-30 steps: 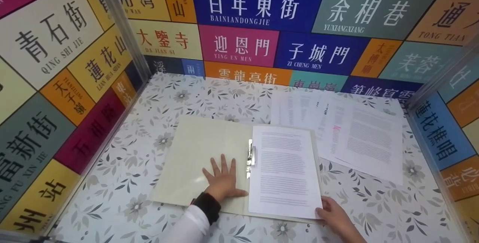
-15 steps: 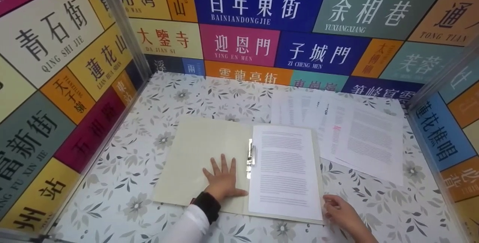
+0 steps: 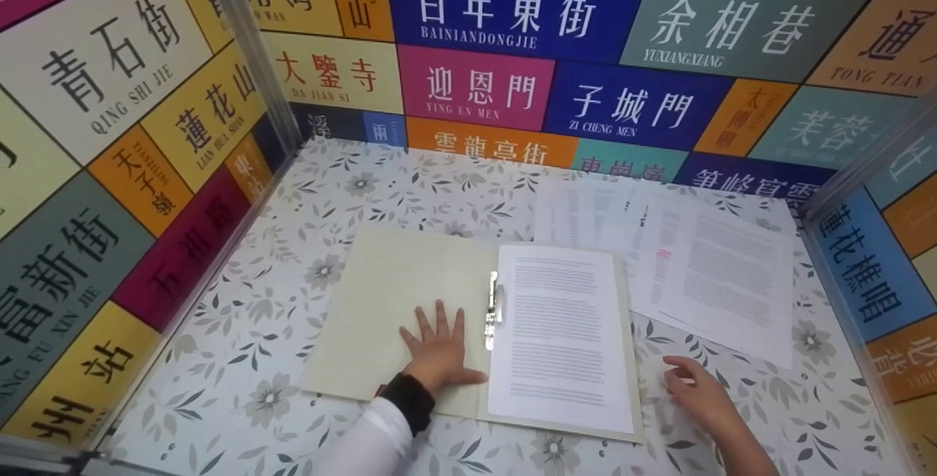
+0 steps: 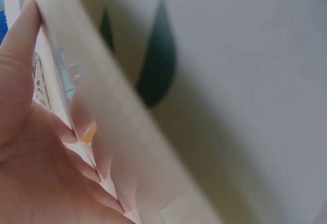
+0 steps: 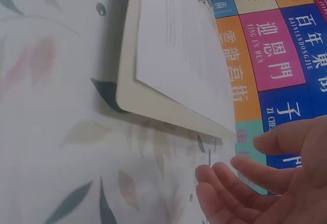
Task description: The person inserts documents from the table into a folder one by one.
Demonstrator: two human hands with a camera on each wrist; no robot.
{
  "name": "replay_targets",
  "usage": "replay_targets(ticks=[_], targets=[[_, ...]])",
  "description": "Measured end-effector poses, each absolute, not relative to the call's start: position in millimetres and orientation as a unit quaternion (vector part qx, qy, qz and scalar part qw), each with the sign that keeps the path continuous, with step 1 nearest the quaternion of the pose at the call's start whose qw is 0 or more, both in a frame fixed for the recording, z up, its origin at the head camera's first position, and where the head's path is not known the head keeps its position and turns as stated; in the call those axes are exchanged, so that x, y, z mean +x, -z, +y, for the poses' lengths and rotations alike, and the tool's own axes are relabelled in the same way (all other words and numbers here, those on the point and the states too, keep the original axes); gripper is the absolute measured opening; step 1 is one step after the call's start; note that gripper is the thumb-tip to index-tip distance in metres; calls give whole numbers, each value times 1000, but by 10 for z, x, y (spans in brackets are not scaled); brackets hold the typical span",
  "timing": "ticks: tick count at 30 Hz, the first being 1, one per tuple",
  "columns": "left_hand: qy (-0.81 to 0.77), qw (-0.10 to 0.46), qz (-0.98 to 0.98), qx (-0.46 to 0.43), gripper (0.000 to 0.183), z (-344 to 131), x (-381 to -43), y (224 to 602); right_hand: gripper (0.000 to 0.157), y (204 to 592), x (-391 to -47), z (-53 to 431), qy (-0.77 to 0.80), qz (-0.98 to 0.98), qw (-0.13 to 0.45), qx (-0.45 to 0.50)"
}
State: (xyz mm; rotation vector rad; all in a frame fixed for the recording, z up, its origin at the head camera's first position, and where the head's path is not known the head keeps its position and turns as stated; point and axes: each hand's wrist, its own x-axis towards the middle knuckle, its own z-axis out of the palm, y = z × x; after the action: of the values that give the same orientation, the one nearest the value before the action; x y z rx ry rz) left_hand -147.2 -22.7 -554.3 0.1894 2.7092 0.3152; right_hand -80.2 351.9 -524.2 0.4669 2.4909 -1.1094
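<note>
In the head view, the left hand [image 3: 438, 355] presses flat with its fingers spread apart, below the middle of the frame, on the bare left cover of a folder [image 3: 388, 278] laid wide. The right hand [image 3: 695, 392], at lower right, has its fingers loosely bent and holds nothing; the right wrist view shows the thumb apart from the fingertips, clear of the folder's corner. The folder lies at the lower centre, with a printed sheet [image 3: 560, 337] on its right half and a metal clip [image 3: 492, 311] along that sheet's left edge; whether the clip grips the paper, I cannot tell. Farther out, overlapping loose pages [image 3: 725, 271] lie right of centre on the flowered tabletop [image 3: 249, 344].

The step in hand looks like steadying the folder around its squared sheet. The next move probably calls for the left palm to keep the cover down while the right fingers pinch lightly at a paper edge.
</note>
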Motion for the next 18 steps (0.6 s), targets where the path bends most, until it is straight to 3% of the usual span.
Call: replay_targets(ticks=[8, 18], targets=[[-102, 202, 972, 69, 122, -224, -1481, 5548, 51, 5118, -941, 3815, 368, 911, 119, 141], [-103, 204, 971, 72, 121, -202, -1497, 5516, 66, 5018, -1244, 4219, 363, 904, 110, 198]])
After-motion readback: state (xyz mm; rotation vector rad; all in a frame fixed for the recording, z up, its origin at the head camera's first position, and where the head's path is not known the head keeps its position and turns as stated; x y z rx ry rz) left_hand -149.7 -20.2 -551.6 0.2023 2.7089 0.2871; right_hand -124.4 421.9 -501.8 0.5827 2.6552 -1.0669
